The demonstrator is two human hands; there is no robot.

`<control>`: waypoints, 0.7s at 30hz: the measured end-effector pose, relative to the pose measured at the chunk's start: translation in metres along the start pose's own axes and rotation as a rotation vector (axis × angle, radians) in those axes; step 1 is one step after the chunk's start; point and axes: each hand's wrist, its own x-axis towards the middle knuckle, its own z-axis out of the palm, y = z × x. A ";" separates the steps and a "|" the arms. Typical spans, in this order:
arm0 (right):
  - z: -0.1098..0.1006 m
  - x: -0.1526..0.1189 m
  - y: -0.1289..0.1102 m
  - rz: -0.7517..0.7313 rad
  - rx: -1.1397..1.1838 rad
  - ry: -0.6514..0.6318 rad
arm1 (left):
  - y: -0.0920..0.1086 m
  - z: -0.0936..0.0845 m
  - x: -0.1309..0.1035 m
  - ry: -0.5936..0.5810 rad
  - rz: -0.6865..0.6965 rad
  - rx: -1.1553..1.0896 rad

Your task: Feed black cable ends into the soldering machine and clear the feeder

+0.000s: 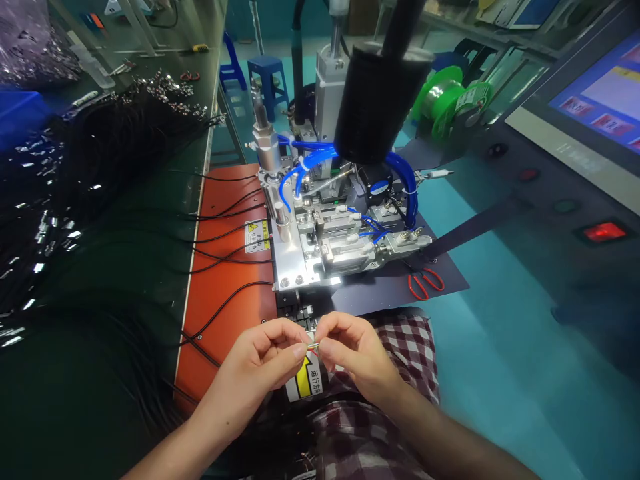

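Observation:
Thin coloured wires [313, 346] run between my fingertips, low in the middle of the view. My left hand [263, 357] pinches them from one side, thumb against forefinger. From the other side my right hand [357, 353] pinches their ends; its fingertips partly hide them. Just beyond both hands stands a metal machine [293, 263] with blue air tubes [320, 158] and small cylinders. A white label with a yellow arrow [303, 380] shows beneath the hands.
Black cables [230, 297] cross the orange board [225, 250] on the left. Bundled cables [115, 140] cover the dark bench. Red-handled scissors [425, 283] lie right of the machine. A black nozzle [373, 107] hangs overhead. A green spool [443, 100] and a screen [605, 93] are right.

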 end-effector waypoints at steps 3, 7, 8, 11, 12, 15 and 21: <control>0.001 0.001 -0.001 0.005 -0.006 0.004 | 0.000 0.000 0.000 -0.006 0.000 -0.002; 0.002 0.001 -0.001 0.019 -0.048 0.023 | 0.002 0.001 0.000 -0.007 0.000 -0.018; 0.002 0.001 -0.001 0.018 -0.058 0.026 | 0.003 0.002 0.000 -0.008 -0.002 -0.024; 0.003 0.000 -0.002 0.001 -0.081 0.017 | 0.005 0.002 0.000 -0.010 -0.020 -0.044; 0.004 -0.001 -0.002 -0.006 -0.091 0.008 | 0.005 0.002 0.000 -0.008 -0.027 -0.050; 0.005 -0.003 -0.004 -0.013 -0.136 -0.020 | 0.005 0.001 0.000 -0.003 -0.037 -0.060; -0.001 0.000 -0.010 0.004 -0.200 -0.102 | 0.003 0.000 -0.001 -0.043 -0.014 0.022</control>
